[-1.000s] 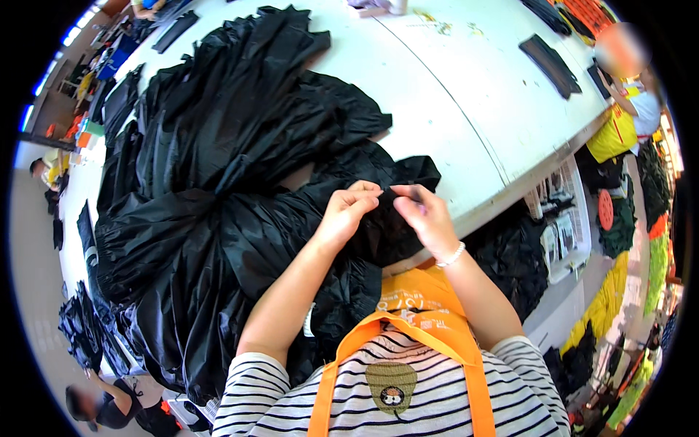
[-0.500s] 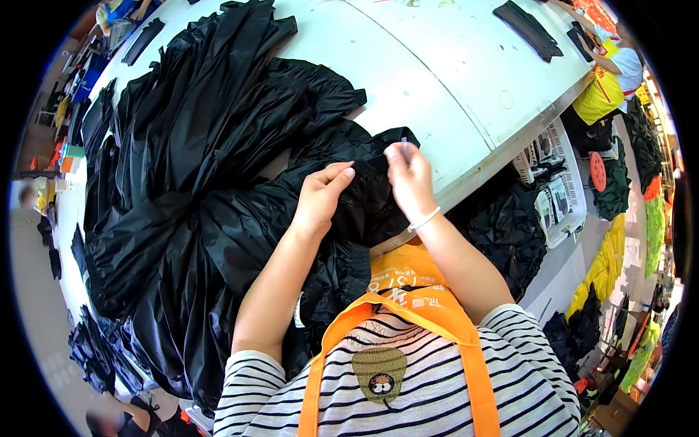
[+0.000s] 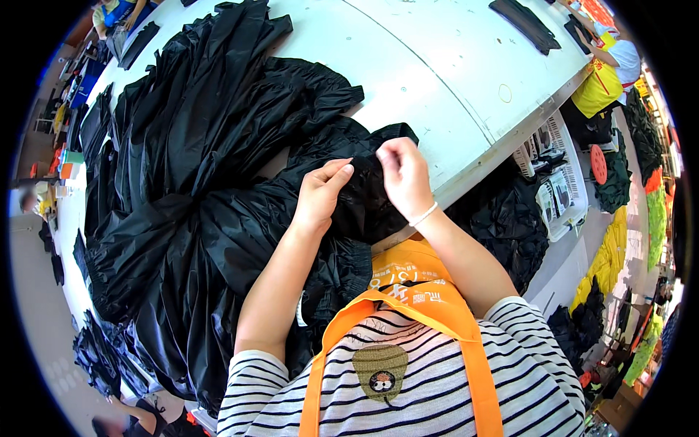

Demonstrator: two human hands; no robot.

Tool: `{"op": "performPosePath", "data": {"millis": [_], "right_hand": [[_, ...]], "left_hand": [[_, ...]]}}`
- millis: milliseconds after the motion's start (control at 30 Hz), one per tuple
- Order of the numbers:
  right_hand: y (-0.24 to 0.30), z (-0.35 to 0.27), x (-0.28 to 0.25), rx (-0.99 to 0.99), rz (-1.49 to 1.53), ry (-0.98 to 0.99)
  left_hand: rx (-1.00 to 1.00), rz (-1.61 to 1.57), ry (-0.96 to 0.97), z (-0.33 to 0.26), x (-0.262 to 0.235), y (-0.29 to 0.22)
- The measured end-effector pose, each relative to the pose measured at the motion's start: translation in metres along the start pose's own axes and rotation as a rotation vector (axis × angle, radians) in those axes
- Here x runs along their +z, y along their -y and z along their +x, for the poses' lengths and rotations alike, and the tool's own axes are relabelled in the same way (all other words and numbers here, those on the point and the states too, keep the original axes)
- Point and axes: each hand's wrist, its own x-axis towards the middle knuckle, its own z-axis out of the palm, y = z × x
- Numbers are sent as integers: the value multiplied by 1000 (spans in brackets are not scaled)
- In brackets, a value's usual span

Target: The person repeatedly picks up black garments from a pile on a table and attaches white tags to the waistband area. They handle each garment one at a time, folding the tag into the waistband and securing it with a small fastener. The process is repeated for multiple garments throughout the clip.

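A big heap of thin, shiny black garments (image 3: 175, 160) covers the left half of the table and hangs over its near edge. The edge of one black garment (image 3: 364, 193) is pinched between the thumb and fingers of my left hand (image 3: 320, 191). Just to the right, my right hand (image 3: 405, 175) is closed, fingertips curled together above the same garment. Whatever it holds is hidden by the fingers. A gathered elastic edge (image 3: 349, 269) lies below my left hand, against my orange apron (image 3: 411, 266).
Off the table's right edge (image 3: 502, 149) stand a white plastic crate (image 3: 571, 211) with packets and a pile of black garments (image 3: 502, 226). Yellow cloth (image 3: 604, 255) lies beyond. A person in a yellow apron (image 3: 598, 84) works at the far right. Folded black pieces (image 3: 524, 25) lie on the far tabletop.
My right hand has shifted slightly left, toward my left hand, and turned. A small pale thing seen at its fingertips before is out of sight. My left hand keeps its pinch.
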Motion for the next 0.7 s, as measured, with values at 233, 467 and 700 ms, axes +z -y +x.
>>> {"op": "performPosePath", "data": {"millis": [233,467,700], "right_hand": [[10,-21,-24,196,0,260],[14,-13,-8,142,69,231],[10,-10,-1,101,5,205]], "left_hand": [[-73,-189,-41,1,-3,0],[-107,-203,0,1,-6,1],[-100,-183,-6,0,-5,0]]}}
